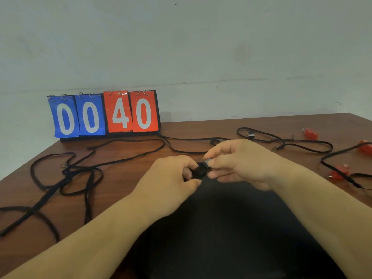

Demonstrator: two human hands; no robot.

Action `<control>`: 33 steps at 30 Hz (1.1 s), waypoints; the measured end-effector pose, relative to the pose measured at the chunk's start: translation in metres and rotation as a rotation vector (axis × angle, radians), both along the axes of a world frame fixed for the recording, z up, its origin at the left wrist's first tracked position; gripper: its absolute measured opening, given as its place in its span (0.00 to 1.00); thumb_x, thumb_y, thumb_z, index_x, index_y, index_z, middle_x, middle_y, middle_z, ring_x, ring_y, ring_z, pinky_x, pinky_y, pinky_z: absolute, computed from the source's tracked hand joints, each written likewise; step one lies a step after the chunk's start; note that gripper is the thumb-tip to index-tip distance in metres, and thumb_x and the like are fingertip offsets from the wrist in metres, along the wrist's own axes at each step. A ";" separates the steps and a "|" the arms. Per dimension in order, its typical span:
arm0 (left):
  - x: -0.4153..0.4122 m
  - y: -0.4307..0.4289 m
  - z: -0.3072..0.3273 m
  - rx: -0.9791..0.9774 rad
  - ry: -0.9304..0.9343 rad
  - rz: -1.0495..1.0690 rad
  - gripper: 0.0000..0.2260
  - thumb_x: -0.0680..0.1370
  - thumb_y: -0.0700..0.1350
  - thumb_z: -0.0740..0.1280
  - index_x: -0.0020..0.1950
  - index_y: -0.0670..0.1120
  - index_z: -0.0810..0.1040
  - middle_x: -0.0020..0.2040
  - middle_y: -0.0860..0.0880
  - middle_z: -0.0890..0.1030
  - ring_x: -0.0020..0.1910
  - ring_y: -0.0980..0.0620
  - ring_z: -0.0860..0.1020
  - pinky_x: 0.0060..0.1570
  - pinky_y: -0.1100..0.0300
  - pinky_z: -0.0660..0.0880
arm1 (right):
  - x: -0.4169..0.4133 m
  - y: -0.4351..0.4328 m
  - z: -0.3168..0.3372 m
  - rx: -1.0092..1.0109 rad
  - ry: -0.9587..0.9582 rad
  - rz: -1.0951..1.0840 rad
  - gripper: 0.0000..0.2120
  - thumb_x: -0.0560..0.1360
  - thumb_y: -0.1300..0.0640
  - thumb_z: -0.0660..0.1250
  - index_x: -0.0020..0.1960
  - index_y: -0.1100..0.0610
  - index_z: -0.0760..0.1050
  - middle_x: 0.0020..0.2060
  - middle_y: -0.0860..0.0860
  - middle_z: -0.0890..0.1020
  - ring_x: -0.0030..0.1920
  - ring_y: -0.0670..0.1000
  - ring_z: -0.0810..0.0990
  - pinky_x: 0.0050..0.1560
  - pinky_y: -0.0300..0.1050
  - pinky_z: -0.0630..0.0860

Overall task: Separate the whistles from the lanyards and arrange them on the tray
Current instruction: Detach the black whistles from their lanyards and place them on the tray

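Observation:
A black whistle (199, 171) is held between both hands above the near middle of the table. My left hand (171, 178) grips its body from the left. My right hand (237, 162) pinches its metal clip end from the right. A dark tray (231, 228) lies under my forearms. Several black lanyards (80, 170) sprawl over the left of the table. More lanyards (302, 144) trail to the right, one with a small black whistle (251, 135). Red whistles lie at the right: one far (310, 133), one at the edge (365, 147), one nearer (340, 172).
A flip scoreboard (104, 114) reading 00 40 stands at the back left of the brown table (201, 129), against a pale wall. The table's back edge runs just behind the scoreboard.

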State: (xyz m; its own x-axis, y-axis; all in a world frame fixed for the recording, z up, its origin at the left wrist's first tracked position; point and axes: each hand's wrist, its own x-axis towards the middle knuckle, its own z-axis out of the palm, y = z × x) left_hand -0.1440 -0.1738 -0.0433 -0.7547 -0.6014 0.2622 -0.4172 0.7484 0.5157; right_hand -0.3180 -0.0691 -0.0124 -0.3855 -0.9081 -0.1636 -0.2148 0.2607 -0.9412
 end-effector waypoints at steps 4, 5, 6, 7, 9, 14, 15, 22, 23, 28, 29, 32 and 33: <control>0.001 -0.001 0.002 -0.068 -0.095 -0.018 0.09 0.77 0.53 0.73 0.57 0.59 0.81 0.45 0.59 0.79 0.44 0.60 0.77 0.49 0.59 0.78 | -0.010 0.005 0.003 0.098 0.250 0.143 0.09 0.74 0.61 0.75 0.52 0.52 0.83 0.40 0.51 0.88 0.41 0.46 0.87 0.44 0.40 0.80; 0.000 0.000 0.002 -0.093 -0.122 -0.032 0.09 0.77 0.54 0.73 0.58 0.59 0.81 0.45 0.59 0.79 0.43 0.60 0.77 0.48 0.60 0.77 | -0.011 0.006 0.004 0.117 0.319 0.181 0.10 0.73 0.62 0.76 0.52 0.52 0.83 0.39 0.51 0.88 0.40 0.46 0.86 0.43 0.38 0.79; 0.000 0.000 0.002 -0.115 -0.145 -0.047 0.09 0.78 0.54 0.73 0.58 0.59 0.81 0.44 0.59 0.79 0.43 0.60 0.78 0.48 0.60 0.77 | -0.013 0.007 0.003 0.139 0.400 0.213 0.09 0.72 0.62 0.76 0.51 0.52 0.83 0.38 0.51 0.88 0.39 0.45 0.86 0.42 0.37 0.79; -0.001 0.001 0.003 -0.133 -0.164 -0.061 0.09 0.77 0.54 0.73 0.57 0.58 0.81 0.43 0.58 0.79 0.43 0.59 0.77 0.48 0.59 0.78 | -0.013 0.006 0.003 0.166 0.482 0.240 0.09 0.72 0.61 0.77 0.50 0.52 0.83 0.37 0.50 0.88 0.39 0.45 0.87 0.43 0.36 0.78; -0.002 0.001 0.002 -0.154 -0.198 -0.087 0.09 0.77 0.55 0.73 0.56 0.57 0.83 0.43 0.58 0.78 0.43 0.58 0.77 0.48 0.56 0.78 | -0.014 0.004 -0.001 0.211 0.596 0.274 0.09 0.72 0.58 0.78 0.50 0.50 0.83 0.37 0.47 0.88 0.39 0.44 0.87 0.45 0.36 0.78; -0.007 -0.001 -0.001 -0.224 -0.229 -0.111 0.10 0.77 0.58 0.71 0.55 0.58 0.84 0.43 0.56 0.73 0.44 0.56 0.74 0.47 0.54 0.77 | -0.017 -0.003 -0.008 0.229 0.670 0.261 0.10 0.73 0.57 0.77 0.52 0.48 0.83 0.39 0.45 0.88 0.40 0.44 0.87 0.49 0.40 0.81; -0.008 -0.001 -0.002 -0.241 -0.234 -0.105 0.11 0.77 0.59 0.71 0.57 0.58 0.84 0.44 0.56 0.73 0.45 0.56 0.73 0.48 0.55 0.76 | -0.017 -0.004 -0.009 0.223 0.680 0.251 0.10 0.73 0.57 0.77 0.52 0.47 0.83 0.40 0.45 0.88 0.41 0.44 0.87 0.49 0.39 0.81; -0.014 -0.009 -0.006 -0.308 -0.179 0.003 0.21 0.74 0.62 0.72 0.65 0.59 0.75 0.55 0.56 0.70 0.59 0.54 0.69 0.61 0.54 0.72 | -0.017 -0.010 -0.015 0.146 0.767 0.163 0.13 0.73 0.53 0.78 0.56 0.47 0.82 0.42 0.43 0.86 0.43 0.41 0.84 0.48 0.36 0.76; -0.016 -0.011 -0.006 -0.303 -0.172 0.025 0.24 0.74 0.63 0.72 0.67 0.59 0.73 0.59 0.56 0.70 0.61 0.54 0.68 0.63 0.54 0.72 | -0.017 -0.012 -0.017 0.142 0.776 0.153 0.14 0.73 0.52 0.78 0.57 0.47 0.81 0.44 0.43 0.86 0.44 0.41 0.83 0.47 0.35 0.75; -0.022 -0.021 -0.013 -0.255 -0.229 0.096 0.36 0.74 0.67 0.70 0.78 0.58 0.63 0.74 0.54 0.68 0.73 0.50 0.65 0.71 0.50 0.67 | -0.018 -0.020 -0.024 0.114 0.920 0.107 0.23 0.72 0.45 0.77 0.66 0.42 0.77 0.64 0.44 0.76 0.62 0.47 0.75 0.63 0.44 0.72; -0.022 -0.021 -0.013 -0.236 -0.249 0.103 0.37 0.74 0.67 0.69 0.79 0.57 0.62 0.76 0.54 0.67 0.74 0.49 0.65 0.72 0.49 0.66 | -0.018 -0.021 -0.025 0.113 0.940 0.093 0.25 0.72 0.44 0.77 0.67 0.42 0.76 0.66 0.45 0.75 0.66 0.50 0.73 0.66 0.48 0.72; -0.024 -0.024 -0.015 -0.160 -0.278 0.104 0.37 0.76 0.67 0.67 0.81 0.56 0.60 0.78 0.53 0.66 0.76 0.48 0.65 0.73 0.47 0.67 | -0.020 -0.025 -0.028 0.112 0.962 0.082 0.28 0.72 0.42 0.75 0.71 0.42 0.73 0.70 0.47 0.73 0.70 0.53 0.70 0.69 0.53 0.71; -0.025 -0.025 -0.015 -0.141 -0.281 0.103 0.36 0.77 0.66 0.67 0.81 0.56 0.60 0.78 0.53 0.67 0.76 0.48 0.66 0.73 0.46 0.68 | -0.021 -0.025 -0.029 0.116 0.961 0.085 0.29 0.73 0.42 0.75 0.72 0.42 0.73 0.70 0.47 0.73 0.70 0.53 0.71 0.68 0.51 0.71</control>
State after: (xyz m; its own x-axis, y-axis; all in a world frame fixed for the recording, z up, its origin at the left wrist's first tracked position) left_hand -0.1685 -0.1985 -0.0584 -0.7464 -0.6510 0.1382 -0.6058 0.7506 0.2638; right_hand -0.3390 -0.0941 -0.0415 -0.3349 -0.9373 0.0965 -0.9010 0.2886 -0.3239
